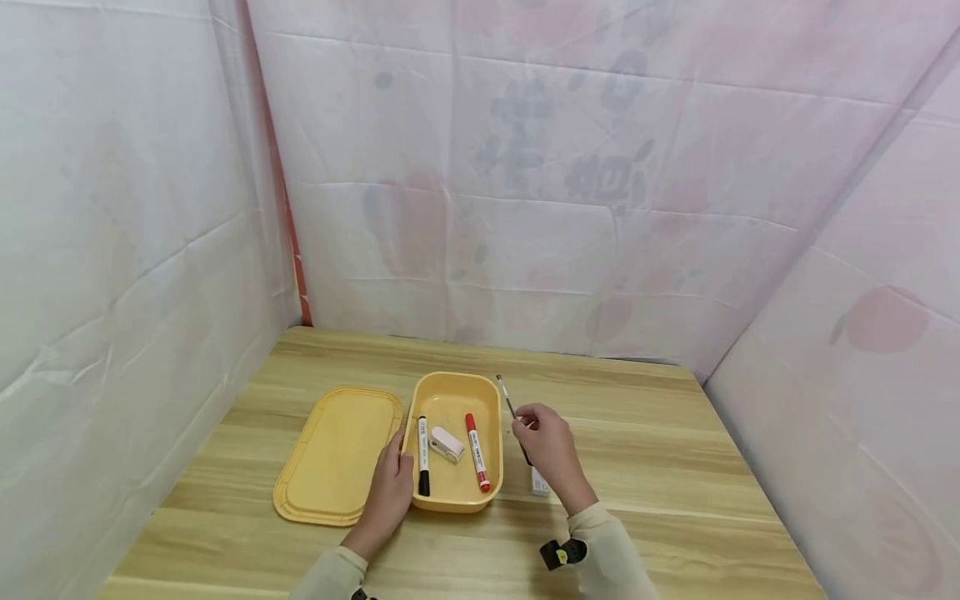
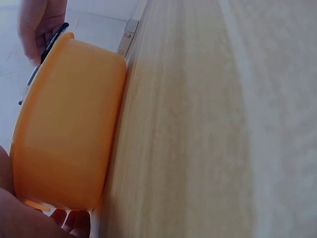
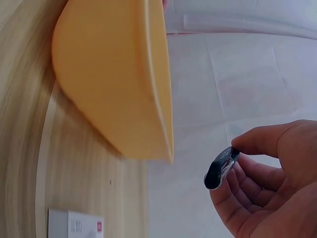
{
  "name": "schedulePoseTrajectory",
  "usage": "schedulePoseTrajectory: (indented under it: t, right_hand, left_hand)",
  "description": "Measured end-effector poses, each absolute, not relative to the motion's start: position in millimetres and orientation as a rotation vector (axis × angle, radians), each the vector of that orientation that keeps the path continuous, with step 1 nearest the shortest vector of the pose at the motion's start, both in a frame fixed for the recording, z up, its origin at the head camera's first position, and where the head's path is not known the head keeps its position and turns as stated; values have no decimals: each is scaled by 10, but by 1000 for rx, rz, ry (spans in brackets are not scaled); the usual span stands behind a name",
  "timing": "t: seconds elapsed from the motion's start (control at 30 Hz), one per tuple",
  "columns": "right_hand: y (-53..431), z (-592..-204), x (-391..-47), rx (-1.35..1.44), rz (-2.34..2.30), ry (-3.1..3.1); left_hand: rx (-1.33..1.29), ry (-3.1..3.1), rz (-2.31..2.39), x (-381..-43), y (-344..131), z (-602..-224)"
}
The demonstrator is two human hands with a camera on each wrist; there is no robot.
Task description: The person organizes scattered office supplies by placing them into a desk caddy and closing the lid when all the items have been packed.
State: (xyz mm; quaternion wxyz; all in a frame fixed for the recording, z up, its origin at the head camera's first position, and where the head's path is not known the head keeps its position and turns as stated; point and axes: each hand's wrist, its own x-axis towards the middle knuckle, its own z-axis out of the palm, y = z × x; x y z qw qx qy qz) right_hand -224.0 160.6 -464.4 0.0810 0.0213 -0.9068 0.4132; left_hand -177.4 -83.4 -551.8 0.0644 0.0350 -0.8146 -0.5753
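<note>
My left hand (image 1: pixel 391 481) grips the left side of a yellow plastic box (image 1: pixel 455 503), thumb at its rim and fingertips around the wall in the left wrist view. Inside the box lie a black marker (image 1: pixel 423 454), a red-capped marker (image 1: pixel 477 454) and a small pale pink object (image 1: pixel 447 444) shaped like a mini stapler. To the right of the box, my right hand (image 1: pixel 551 446) pinches a slim pen (image 1: pixel 507 398) between thumb and fingers. The pen slants, one end pointing away toward the back; its black end (image 3: pixel 220 168) faces the right wrist camera.
A yellow lid (image 1: pixel 341 454) lies flat on the wooden table (image 1: pixel 637 492), left of the box. Below my right hand sits a small white carton (image 1: pixel 540 482), partly hidden by the wrist in the head view. Pale printed sheets (image 1: pixel 525 242) hang around the table's back and sides.
</note>
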Motion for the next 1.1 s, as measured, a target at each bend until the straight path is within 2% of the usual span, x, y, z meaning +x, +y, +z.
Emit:
schedulePoseTrajectory:
  t: [1.1]
  right_hand:
    - [930, -4956, -2311, 140, 1417, -2661]
  left_hand:
    - [130, -2460, -1739, -1778, -820, -5513]
